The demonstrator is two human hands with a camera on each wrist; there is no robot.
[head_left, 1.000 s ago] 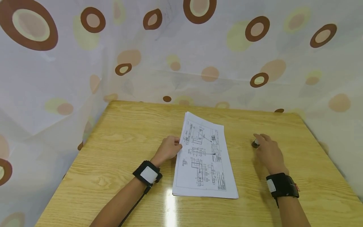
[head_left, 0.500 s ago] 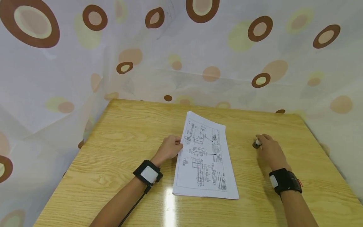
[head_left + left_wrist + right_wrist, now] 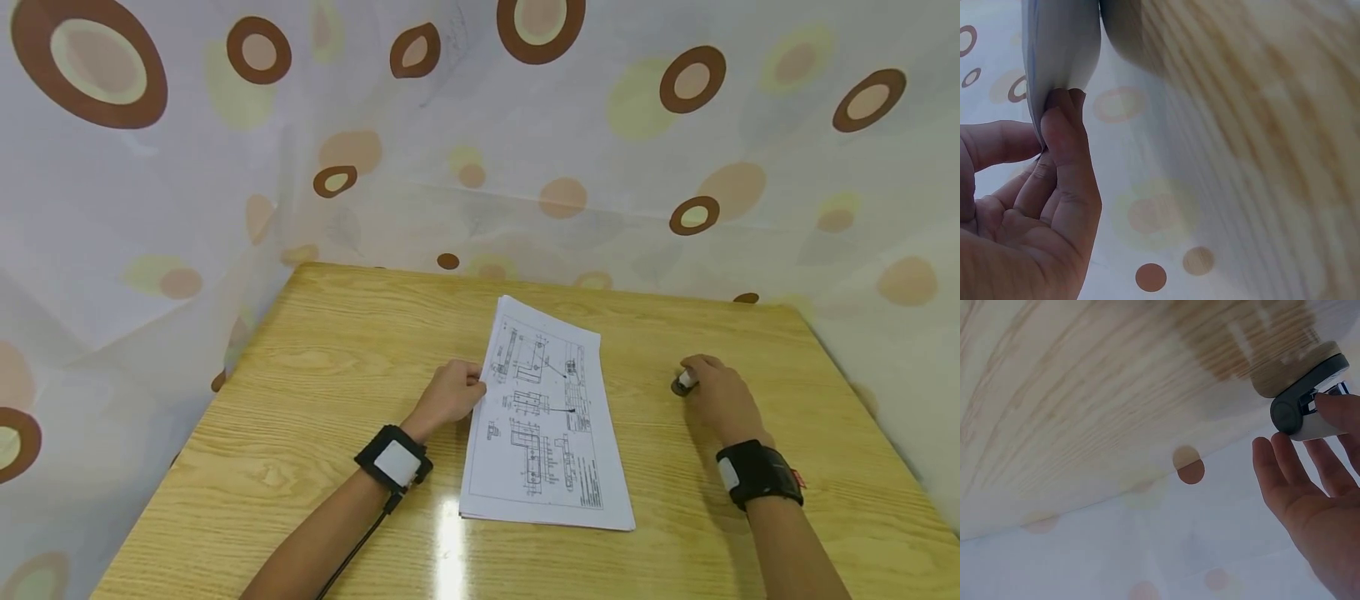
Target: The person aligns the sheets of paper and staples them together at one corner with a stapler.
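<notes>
My left hand [image 3: 448,393] pinches the left edge of a stack of paper sheets [image 3: 536,492] printed with technical drawings. That edge is raised off the table, and in the left wrist view the thumb and fingers [image 3: 1069,169] squeeze the bent sheets [image 3: 1063,47] between them. To the right of the stack, my right hand [image 3: 723,404] holds a small stapler [image 3: 683,383]. In the right wrist view the stapler [image 3: 1286,415] shows a dark grey rounded end, a white body and a shiny metal part. Its dark side is close over the wood, and the thumb lies against it.
Everything is over a light wooden table [image 3: 360,333] with a glossy surface. A white curtain [image 3: 480,125] with brown and peach ovals hangs behind and at both sides. A black cable [image 3: 360,546] runs from the left wrist strap [image 3: 394,458] along the forearm.
The head view has shifted slightly. My right hand has turned a little with the stapler, its index finger drawn in closer. The left hand keeps its pinch on the paper sheets.
</notes>
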